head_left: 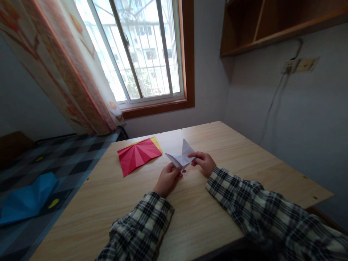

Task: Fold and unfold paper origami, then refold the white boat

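Note:
A folded piece of white paper (186, 151) is held between my two hands, just above the wooden table. It has a tall point standing up and a second point slanting to the left. My left hand (167, 178) pinches its lower edge with thumb and fingers. On the right side, my right hand (204, 162) grips it, with the thumb on the near face and the fingers partly behind. To the left of the white paper lies a creased red sheet (138, 156), with a yellow sheet (158, 144) showing from under its far edge.
The light wooden table (201, 217) has its far corner near the wall. At the left, a folded blue paper (29, 199) rests on a checked bedspread (73, 159). Behind are a barred window (146, 54) and a curtain (73, 65). A shelf (285, 27) hangs at upper right.

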The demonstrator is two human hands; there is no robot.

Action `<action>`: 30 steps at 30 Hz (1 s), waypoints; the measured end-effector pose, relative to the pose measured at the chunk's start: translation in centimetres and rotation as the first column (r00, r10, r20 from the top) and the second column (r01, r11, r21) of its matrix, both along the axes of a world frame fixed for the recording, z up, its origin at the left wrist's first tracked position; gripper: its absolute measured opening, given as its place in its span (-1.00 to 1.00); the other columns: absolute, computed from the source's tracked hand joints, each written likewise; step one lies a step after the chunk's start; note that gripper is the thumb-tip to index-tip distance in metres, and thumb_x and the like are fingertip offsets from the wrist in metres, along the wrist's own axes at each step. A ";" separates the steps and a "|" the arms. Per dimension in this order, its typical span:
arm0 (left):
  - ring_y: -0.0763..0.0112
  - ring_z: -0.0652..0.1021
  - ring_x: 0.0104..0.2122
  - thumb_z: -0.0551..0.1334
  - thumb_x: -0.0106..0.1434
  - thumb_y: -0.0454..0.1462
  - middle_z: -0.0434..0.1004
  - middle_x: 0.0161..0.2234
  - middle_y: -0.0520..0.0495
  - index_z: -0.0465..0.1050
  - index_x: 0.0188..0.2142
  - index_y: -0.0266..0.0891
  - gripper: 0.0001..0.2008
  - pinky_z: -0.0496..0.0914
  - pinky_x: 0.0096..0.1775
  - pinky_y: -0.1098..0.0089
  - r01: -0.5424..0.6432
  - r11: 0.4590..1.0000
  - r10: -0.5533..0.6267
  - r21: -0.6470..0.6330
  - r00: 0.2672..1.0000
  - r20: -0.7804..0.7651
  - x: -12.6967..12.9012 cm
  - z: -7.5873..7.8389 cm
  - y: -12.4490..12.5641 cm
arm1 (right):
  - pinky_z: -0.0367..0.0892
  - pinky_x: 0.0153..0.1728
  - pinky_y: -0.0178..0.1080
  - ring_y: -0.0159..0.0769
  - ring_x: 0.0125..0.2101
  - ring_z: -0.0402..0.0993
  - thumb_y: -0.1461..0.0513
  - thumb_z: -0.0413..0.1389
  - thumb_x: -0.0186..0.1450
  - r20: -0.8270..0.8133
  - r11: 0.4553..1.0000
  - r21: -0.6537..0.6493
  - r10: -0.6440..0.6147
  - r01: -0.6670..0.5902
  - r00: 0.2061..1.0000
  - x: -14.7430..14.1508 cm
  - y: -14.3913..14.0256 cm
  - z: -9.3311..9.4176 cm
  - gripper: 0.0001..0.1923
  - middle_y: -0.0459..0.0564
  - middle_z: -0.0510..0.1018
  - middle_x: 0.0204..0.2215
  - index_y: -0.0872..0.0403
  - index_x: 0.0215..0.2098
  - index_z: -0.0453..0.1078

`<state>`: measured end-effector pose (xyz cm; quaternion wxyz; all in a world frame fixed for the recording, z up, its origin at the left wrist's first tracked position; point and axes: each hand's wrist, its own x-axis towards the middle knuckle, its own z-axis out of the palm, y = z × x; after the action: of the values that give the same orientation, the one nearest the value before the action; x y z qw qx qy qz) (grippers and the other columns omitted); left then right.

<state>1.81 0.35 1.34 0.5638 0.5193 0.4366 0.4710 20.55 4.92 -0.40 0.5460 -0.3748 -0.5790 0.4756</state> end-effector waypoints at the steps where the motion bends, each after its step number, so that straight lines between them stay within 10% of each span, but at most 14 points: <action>1: 0.46 0.46 -0.51 0.39 0.06 -0.06 0.58 -0.37 -0.13 0.47 -0.19 -0.33 -0.56 0.32 -0.40 0.42 0.002 1.000 -0.002 0.001 1.000 -0.002 0.0 0.0 0.0 | 0.38 -0.42 -0.26 -0.35 -0.54 0.44 0.24 0.08 0.07 0.004 1.000 0.001 -0.001 0.001 1.000 0.0 0.0 0.0 -0.72 -0.11 0.52 -0.61 0.11 -0.29 0.56; 11: 0.37 0.52 -0.45 0.10 0.21 0.18 0.58 -0.32 -0.20 0.41 -0.05 -0.34 -0.36 0.43 -0.33 0.35 -0.019 0.995 0.030 -0.098 0.993 0.112 0.3 0.2 0.2 | 0.38 -0.42 -0.27 -0.34 -0.54 0.45 0.26 0.03 0.06 0.034 0.999 0.011 -0.031 0.030 0.999 0.1 -0.1 0.3 -0.72 -0.09 0.51 -0.63 0.12 -0.35 0.56; 30: 0.42 0.51 -0.44 0.36 0.10 -0.07 0.55 -0.33 -0.09 0.36 -0.06 -0.28 -0.51 0.38 -0.43 0.43 -0.085 0.996 0.082 0.019 0.986 0.148 0.6 -1.0 0.6 | 0.41 -0.39 -0.26 -0.33 -0.51 0.48 0.27 0.00 0.06 0.022 0.998 0.056 0.041 -0.042 0.999 -0.1 -0.2 0.2 -0.72 -0.06 0.55 -0.58 0.13 -0.37 0.54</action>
<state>2.39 0.96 0.37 0.5677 0.4714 0.4092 0.5367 20.50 4.68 -0.24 0.5405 -0.3521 -0.6054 0.4663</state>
